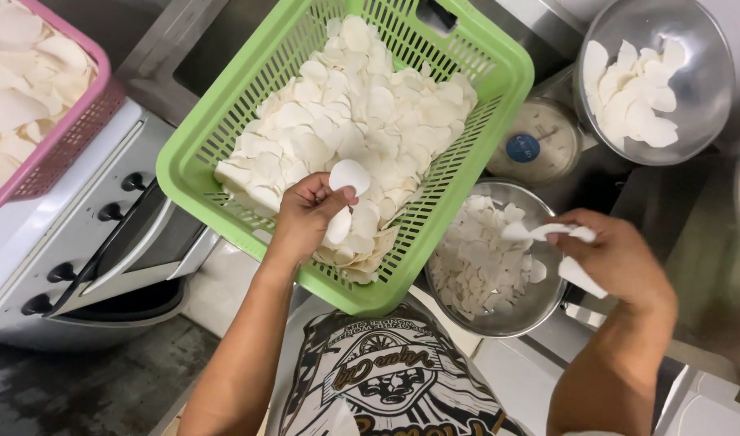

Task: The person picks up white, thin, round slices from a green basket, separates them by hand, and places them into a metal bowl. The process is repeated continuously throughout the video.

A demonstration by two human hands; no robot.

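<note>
Kitchen clutter fills the frame: a white stove [79,242] with black knobs at the left and dark floor at the bottom left. At the centre, the left hand [305,216] pinches a few white chips [347,179] between thumb and curled fingers, just over the heap in the green basket [499,77]. At the right, the right hand [616,258] is closed on several white pieces [576,274] above the edge of a steel bowl [531,311] partly filled with chips. Above it sits a dial scale [540,141], and a second steel bowl [701,64] with chips is at the upper right. A pink basket [79,121] of chips shows at the upper left.
</note>
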